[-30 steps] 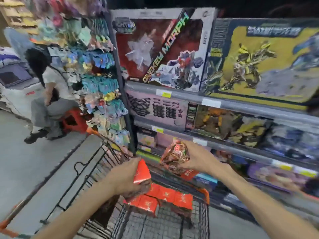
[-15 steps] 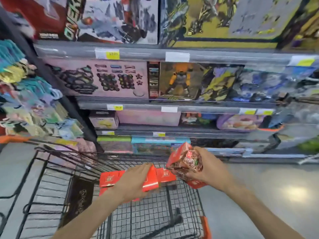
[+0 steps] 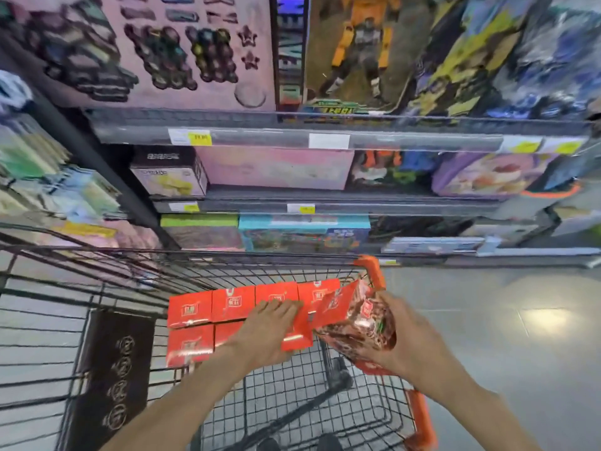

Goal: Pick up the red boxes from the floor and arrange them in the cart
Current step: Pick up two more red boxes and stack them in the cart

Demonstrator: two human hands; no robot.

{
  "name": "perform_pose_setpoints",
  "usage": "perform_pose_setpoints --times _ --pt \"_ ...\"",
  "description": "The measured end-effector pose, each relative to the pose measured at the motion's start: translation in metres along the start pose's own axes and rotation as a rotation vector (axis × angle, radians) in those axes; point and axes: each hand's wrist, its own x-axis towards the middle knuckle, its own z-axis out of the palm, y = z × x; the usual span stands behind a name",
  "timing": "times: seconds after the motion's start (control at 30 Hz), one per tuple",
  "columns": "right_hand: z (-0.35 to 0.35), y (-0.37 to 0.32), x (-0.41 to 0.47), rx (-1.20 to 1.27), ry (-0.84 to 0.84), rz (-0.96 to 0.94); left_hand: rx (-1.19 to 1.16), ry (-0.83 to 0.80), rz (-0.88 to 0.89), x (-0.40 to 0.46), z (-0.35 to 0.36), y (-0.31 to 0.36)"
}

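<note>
Several red boxes (image 3: 192, 309) lie in rows on the wire floor of the black cart (image 3: 292, 395), against its far wall. My left hand (image 3: 263, 333) reaches down into the cart and grips one red box (image 3: 297, 333), low among the rows beside the others. My right hand (image 3: 403, 340) hovers over the cart's right rim, gripping a stack of red boxes (image 3: 354, 317) with patterned red-brown sides, tilted toward the cart.
Store shelves (image 3: 325, 138) packed with toy boxes stand just beyond the cart. A dark panel with gold emblems (image 3: 117, 369) leans inside the cart at the left. Orange corner guards (image 3: 370, 268) mark the cart's right side. Grey floor (image 3: 520, 336) stretches to the right.
My view has tilted down toward the cart. My left hand has lowered its red box to the rows inside the cart. My right hand still holds its stack, now nearer the cart's rim.
</note>
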Motion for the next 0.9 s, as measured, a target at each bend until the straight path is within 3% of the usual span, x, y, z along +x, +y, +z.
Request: perform_pose_setpoints --times 0.57,0.9 --pt "0.020 0.011 0.000 -0.049 -0.003 0.036 -0.158 0.243 0.067 0.000 0.016 -0.003" --pt "0.040 0.022 -0.003 -0.047 0.000 0.012 -0.118 0.179 0.016 0.012 0.066 -0.010"
